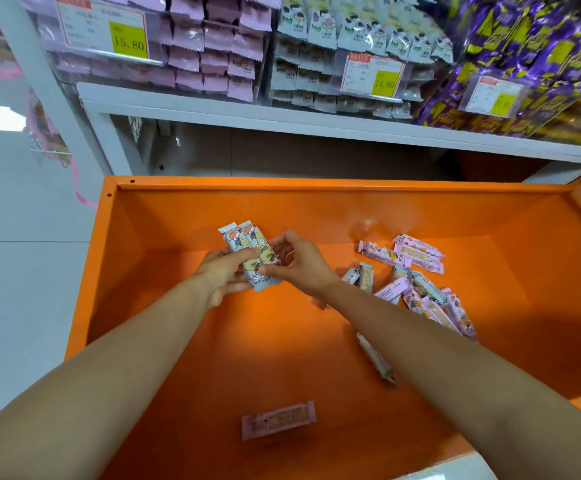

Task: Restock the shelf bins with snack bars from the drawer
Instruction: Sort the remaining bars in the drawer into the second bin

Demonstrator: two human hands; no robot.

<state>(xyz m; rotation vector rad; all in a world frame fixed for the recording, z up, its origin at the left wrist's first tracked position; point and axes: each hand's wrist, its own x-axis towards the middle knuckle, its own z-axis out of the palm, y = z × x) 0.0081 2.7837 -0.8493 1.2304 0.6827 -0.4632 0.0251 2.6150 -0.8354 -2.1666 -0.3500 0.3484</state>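
An orange drawer stands pulled out below a white shelf and fills most of the view. On the shelf stand clear bins side by side: stacked pink packets on the left, grey-white cartoon packets in the middle, and purple-and-yellow packets heaped on the right. Each bin front carries a price tag, the left one yellow and reading 15.80.

Both bare forearms reach in over the drawer floor. The left hand has its grip closed round two snack bars, thumb across their fronts, holding them side by side and tilted just above the drawer's middle. The right hand pinches the same pair near the lower end between thumb and fingertips. The bars are slim, in pale grey-white wrappers with crimped ends, a cartoon figure near the top and a yellowish panel below.

To the right, a loose pile of pink-wrapped bars lies against the drawer's far right floor, with two small grey bars just beside the right wrist. Another bar lies partly hidden under the right forearm. A single pink bar lies flat near the drawer's front, well apart from the rest.
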